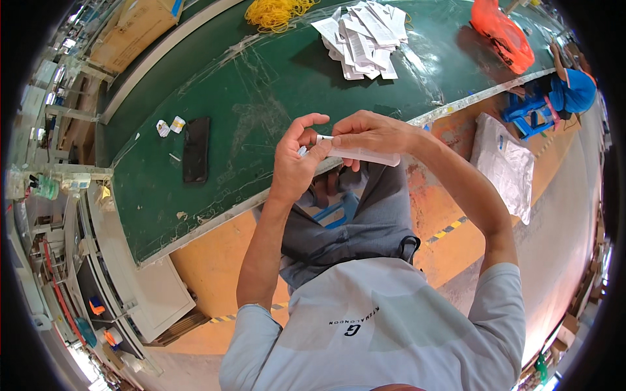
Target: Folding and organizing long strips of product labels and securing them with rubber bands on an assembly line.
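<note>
Both hands meet over the near edge of a green-topped table (pixel 241 117), holding a long, narrow whitish strip (pixel 372 155). It looks like folded paper or thin plastic; I cannot tell which. My left hand (pixel 298 156) pinches its left end between thumb and fingers, with the index finger raised and curved. Another small white bit shows by the left palm. My right hand (pixel 373 133) grips the strip from above, thumb near the left fingertips, and the strip's free end sticks out below that wrist. Farther back lies a loose heap of white printed paper slips (pixel 365 42).
Yellow rubber bands (pixel 277 14) lie at the back, and an orange-red plastic bag (pixel 503 39) sits far right. At left are a black flat case or phone (pixel 195 150) and small white-yellow pieces (pixel 170 126). A person in blue (pixel 575 91) is beyond a wrapped white package (pixel 502 163).
</note>
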